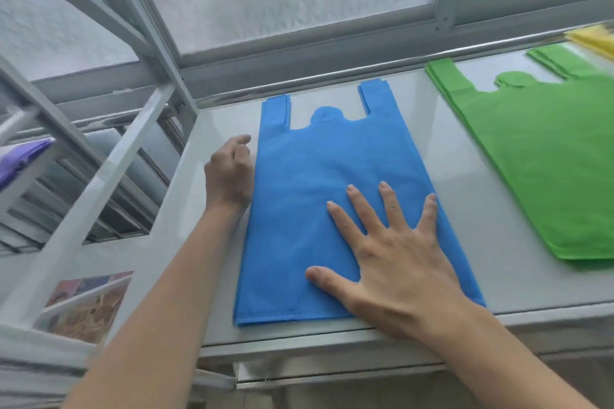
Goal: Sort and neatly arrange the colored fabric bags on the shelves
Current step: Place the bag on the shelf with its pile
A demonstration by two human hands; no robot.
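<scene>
On the shelf (465,202), the right hand (392,256) presses flat, fingers spread, on the blue bags (315,192); the left hand (229,173), loosely curled, holding nothing, touches their left edge.

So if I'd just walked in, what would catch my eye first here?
Probably the bright blue bags, a flat stack in the middle of the grey shelf, with the right hand spread flat on top. The left hand sits loosely curled at the stack's left edge. Next you'd notice the green bags lying to the right, and a sliver of yellow bags behind them at the far right.
</scene>
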